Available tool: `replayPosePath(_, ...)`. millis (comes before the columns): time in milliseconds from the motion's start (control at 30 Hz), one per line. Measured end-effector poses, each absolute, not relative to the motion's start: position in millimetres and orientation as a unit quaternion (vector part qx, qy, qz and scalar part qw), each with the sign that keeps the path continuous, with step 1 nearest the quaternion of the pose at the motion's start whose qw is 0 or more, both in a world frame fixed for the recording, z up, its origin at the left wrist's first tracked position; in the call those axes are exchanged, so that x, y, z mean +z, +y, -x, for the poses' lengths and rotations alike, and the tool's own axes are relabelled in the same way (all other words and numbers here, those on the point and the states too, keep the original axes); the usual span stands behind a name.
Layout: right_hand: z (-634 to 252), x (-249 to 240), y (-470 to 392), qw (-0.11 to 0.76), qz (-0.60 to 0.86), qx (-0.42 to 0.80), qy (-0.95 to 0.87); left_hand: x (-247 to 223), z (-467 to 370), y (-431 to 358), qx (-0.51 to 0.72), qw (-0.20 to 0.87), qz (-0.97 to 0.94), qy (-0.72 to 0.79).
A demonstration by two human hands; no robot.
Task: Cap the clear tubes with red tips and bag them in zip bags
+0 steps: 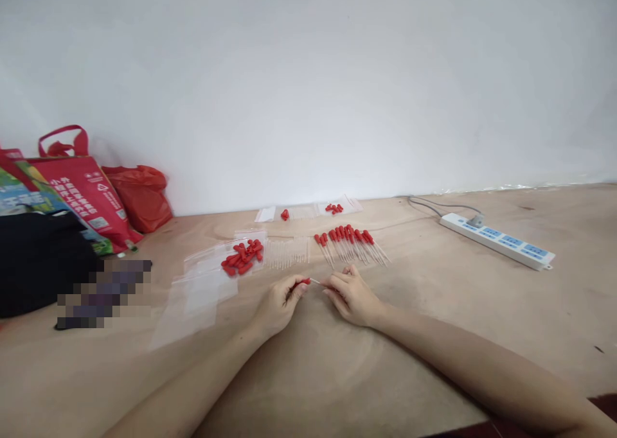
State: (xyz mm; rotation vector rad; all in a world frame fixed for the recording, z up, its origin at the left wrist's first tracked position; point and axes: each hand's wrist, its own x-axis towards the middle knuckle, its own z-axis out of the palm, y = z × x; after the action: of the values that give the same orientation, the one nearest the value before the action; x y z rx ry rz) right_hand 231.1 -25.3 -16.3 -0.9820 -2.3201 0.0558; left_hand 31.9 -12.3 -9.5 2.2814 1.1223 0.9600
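My left hand (282,302) is closed on a red rubber dropper bulb (305,281). From the bulb a thin glass tube (315,282) points right, pinched at its other end by my right hand (351,295). Tube and bulb meet; how deep the tube sits inside cannot be seen. Beyond my left hand lies a pile of loose red bulbs (243,257) on plastic bags. Beside it is a row of bare glass tubes (288,253). Past my right hand, several droppers with red bulbs (351,236) lie side by side, tips toward me.
Flat clear bags (193,303) lie on the tabletop (457,322) at left. Farther back are small bags with more red bulbs (334,208). A white power strip (496,240) with a cable lies at right. Red shopping bags (89,197) and a black cloth item (43,261) stand left.
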Motion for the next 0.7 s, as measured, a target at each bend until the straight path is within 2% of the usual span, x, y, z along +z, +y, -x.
replayPosePath(200, -236.7, -14.9, -18.8, 0.29, 0.347, 0.003, -0.892, -2.8, -32.3, -15.6, 0.346, 0.186, -0.838, 0.379)
replayPosePath(467, -239.3, -10.8, -18.7, 0.314, 0.329, -0.066, -0.888, -5.2, -32.5, -19.5, 0.317, 0.146, -0.866, 0.358)
replayPosePath(700, -233.8, -12.0, -24.3, 0.278, 0.35, -0.024, -0.894, -6.8, -33.0, -21.5, 0.306, 0.114, -0.886, 0.329)
